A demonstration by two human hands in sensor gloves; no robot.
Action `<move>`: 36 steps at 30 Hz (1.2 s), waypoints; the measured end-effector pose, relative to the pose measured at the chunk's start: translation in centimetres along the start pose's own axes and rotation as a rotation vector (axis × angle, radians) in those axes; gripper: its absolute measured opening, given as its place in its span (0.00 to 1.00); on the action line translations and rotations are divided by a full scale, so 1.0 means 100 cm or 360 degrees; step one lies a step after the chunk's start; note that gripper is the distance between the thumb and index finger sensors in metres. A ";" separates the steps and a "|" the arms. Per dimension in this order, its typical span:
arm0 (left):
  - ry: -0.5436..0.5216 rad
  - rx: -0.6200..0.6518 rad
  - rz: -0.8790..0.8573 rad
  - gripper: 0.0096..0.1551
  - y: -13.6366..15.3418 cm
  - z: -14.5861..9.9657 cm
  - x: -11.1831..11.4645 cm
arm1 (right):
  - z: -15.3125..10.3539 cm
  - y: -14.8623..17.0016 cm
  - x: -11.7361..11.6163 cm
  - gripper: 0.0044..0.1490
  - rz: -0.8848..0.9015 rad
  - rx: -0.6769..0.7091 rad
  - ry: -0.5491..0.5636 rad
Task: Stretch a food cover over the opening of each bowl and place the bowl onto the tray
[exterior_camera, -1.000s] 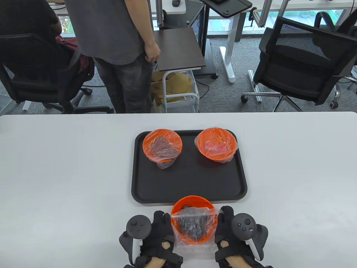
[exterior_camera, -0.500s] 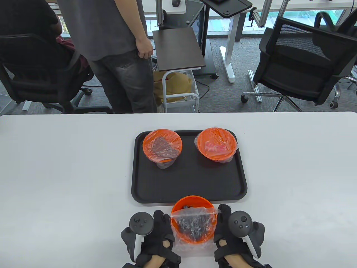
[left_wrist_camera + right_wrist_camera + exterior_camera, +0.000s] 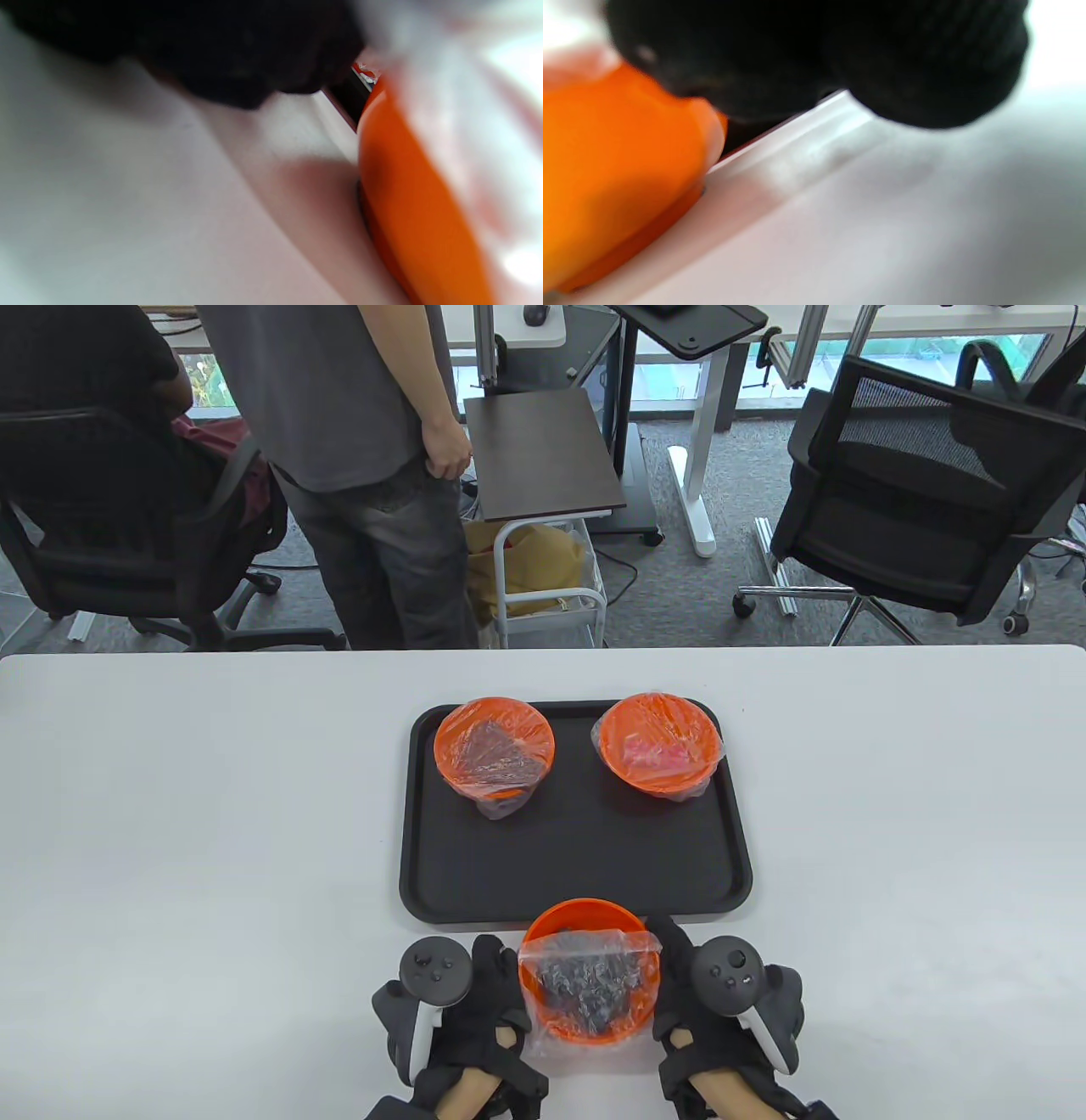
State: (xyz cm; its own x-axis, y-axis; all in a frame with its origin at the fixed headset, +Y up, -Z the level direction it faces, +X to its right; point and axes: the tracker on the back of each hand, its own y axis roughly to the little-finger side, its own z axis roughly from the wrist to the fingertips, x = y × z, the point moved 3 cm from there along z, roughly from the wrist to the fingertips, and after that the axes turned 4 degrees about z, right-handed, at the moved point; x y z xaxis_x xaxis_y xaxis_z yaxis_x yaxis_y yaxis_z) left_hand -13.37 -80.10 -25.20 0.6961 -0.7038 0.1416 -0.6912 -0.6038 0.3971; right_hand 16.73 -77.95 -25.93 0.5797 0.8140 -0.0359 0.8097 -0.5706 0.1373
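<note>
At lower centre of the frame, the left hand [image 3: 475,1018] is curled on the food cover [image 3: 588,976] (thin, slippery film, likely tear-prone), which is drawn partway over the uncovered bowl [image 3: 585,918] on the table [image 3: 212,857]; the right hand [image 3: 696,1010] pinches its opposite edge.

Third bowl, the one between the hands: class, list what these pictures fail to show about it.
- Contents of the third bowl: table view, crinkled food cover blurs the dark food.
- Left hand fingertips: table view, under the cover's edge; left wrist view blurred.
- Right hand grip: right wrist view too close, blurred.
</note>
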 end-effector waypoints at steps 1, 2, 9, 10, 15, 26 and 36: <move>0.0009 0.0007 -0.0003 0.27 0.000 0.002 0.000 | 0.001 0.000 -0.001 0.32 0.0002 0.0002 -0.0016; 0.0025 0.0011 -0.0015 0.27 0.000 0.003 0.000 | 0.002 0.001 -0.001 0.33 0.0011 -0.0002 -0.0034; 0.0149 0.0094 -0.0129 0.26 0.002 0.014 -0.002 | 0.012 0.003 -0.002 0.30 0.0041 0.0018 -0.0120; 0.0150 0.0100 -0.0131 0.26 0.002 0.015 -0.002 | 0.013 0.003 -0.003 0.30 0.0055 0.0014 -0.0147; 0.0181 0.0080 -0.0105 0.26 0.001 0.019 -0.002 | 0.019 0.004 -0.004 0.32 0.0103 0.0035 -0.0210; 0.0279 0.0041 -0.0055 0.26 -0.003 0.027 -0.002 | 0.026 0.001 -0.003 0.31 0.0104 0.0115 -0.0226; 0.0323 0.0046 0.0192 0.26 -0.017 0.036 -0.006 | 0.040 0.000 -0.001 0.31 0.0119 0.0222 -0.0311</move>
State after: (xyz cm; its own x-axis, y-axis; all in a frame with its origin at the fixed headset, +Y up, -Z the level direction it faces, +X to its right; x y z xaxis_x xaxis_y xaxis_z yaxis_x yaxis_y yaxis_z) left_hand -13.29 -80.01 -29.26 0.6311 -0.6834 0.3670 -0.7748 -0.5325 0.3408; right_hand 17.03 -78.47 -29.89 0.6342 0.7402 -0.2234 0.7607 -0.6490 0.0093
